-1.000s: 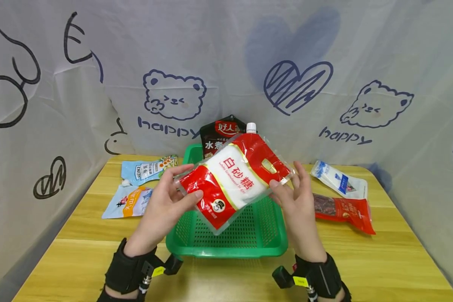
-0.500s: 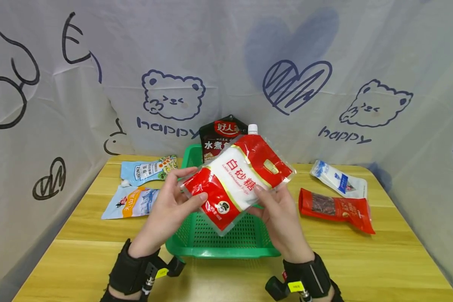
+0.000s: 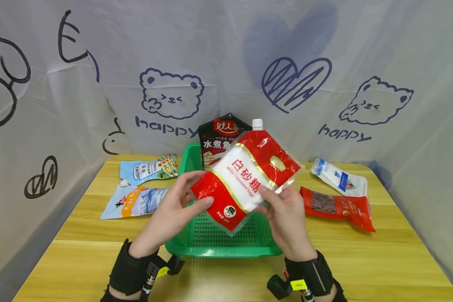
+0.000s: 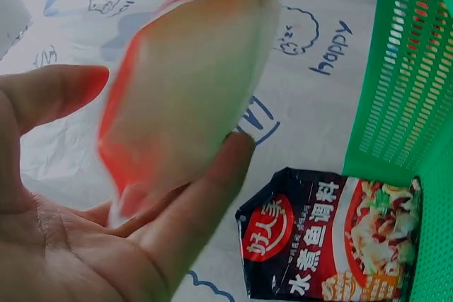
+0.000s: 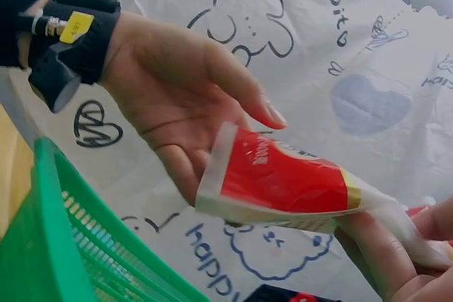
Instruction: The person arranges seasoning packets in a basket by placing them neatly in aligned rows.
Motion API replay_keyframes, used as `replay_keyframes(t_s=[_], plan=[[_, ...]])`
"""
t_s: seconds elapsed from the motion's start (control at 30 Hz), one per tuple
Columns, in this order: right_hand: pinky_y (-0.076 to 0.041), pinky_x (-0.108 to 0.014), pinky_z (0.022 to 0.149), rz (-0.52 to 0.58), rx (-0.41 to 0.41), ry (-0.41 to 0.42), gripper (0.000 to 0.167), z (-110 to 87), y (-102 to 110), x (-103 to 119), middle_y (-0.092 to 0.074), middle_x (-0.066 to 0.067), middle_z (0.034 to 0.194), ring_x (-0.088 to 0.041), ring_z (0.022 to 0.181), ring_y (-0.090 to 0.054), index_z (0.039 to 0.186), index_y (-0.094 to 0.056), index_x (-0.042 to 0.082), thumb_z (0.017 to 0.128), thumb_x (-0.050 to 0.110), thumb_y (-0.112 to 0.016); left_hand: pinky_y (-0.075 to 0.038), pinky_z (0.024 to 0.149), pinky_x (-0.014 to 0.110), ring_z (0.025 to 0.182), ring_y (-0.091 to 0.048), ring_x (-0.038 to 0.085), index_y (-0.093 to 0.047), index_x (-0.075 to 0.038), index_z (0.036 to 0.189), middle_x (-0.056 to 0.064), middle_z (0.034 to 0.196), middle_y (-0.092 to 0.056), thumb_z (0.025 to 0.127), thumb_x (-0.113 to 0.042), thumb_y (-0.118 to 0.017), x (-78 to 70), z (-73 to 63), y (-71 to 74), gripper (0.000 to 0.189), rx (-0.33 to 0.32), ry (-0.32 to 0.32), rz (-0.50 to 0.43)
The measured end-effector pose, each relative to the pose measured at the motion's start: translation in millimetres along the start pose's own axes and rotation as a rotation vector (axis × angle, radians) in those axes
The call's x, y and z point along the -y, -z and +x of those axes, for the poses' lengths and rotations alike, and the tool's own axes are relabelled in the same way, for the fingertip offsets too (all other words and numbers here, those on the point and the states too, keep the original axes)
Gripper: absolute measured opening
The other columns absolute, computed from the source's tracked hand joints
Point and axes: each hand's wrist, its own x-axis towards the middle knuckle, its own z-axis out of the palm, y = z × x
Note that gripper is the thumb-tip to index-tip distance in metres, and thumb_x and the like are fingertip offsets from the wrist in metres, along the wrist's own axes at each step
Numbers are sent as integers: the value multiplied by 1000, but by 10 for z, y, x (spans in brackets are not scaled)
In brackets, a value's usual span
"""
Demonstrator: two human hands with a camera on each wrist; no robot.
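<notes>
A red and white pouch of granulated sugar (image 3: 245, 178) with a white spout cap is held tilted above the green basket (image 3: 226, 251). My right hand (image 3: 288, 220) pinches its lower right edge, thumb in front and fingers behind. My left hand (image 3: 170, 216) supports the lower left end from behind with extended fingers. In the right wrist view, the left thumb (image 5: 248, 97) stands off the face of the sugar pouch (image 5: 283, 182). The back of the pouch (image 4: 184, 97) fills much of the left wrist view. A dark seasoning packet (image 3: 219, 144) stands upright at the basket's back.
Left of the basket lie a light-blue Heinz pouch (image 3: 147, 170) and a blue, white and orange pouch (image 3: 136, 202). To the right are a white and blue packet (image 3: 339, 178) and a red bag with a clear window (image 3: 337, 209). A white cloth (image 3: 234, 50) hangs behind the table.
My right hand has shifted from the pouch's right corner to its lower right edge. The sugar pouch and left hand have moved slightly to the right.
</notes>
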Motion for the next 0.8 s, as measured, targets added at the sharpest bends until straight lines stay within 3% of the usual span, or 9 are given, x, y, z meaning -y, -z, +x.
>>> replay_keyframes(t_s=[0.2, 0.33, 0.53, 0.8], plan=[[-63, -28, 79, -104, 50, 38, 45, -25, 43, 66, -61, -11, 142, -27, 118, -68, 149, -40, 10, 107, 4, -55, -52, 107, 53, 136, -51, 38, -42, -8, 153, 13, 158, -44, 101, -18, -69, 13, 2, 16, 60, -37, -16, 127], [-63, -29, 79, -194, 105, 37, 47, -39, 57, 91, -62, -11, 140, -30, 116, -69, 150, -40, 10, 106, 5, -57, -47, 111, 55, 137, -51, 37, -45, -8, 151, 13, 156, -47, 100, -17, -70, 26, 9, 14, 58, -47, -41, 143], [-64, -35, 77, -334, 211, 70, 53, -36, 40, 70, -62, -20, 138, -25, 105, -73, 151, -42, 3, 102, 1, -62, -54, 104, 47, 130, -57, 32, -49, -7, 149, 12, 144, -58, 98, -16, -73, 33, 24, 5, 57, -21, -66, 181], [-65, -37, 74, -474, 296, 126, 53, -38, 46, 33, -66, -21, 130, -23, 94, -73, 150, -45, 3, 101, 3, -65, -62, 88, 33, 110, -67, 28, -55, -6, 139, 10, 124, -68, 94, -13, -78, 59, 42, -7, 51, 11, -58, 251]])
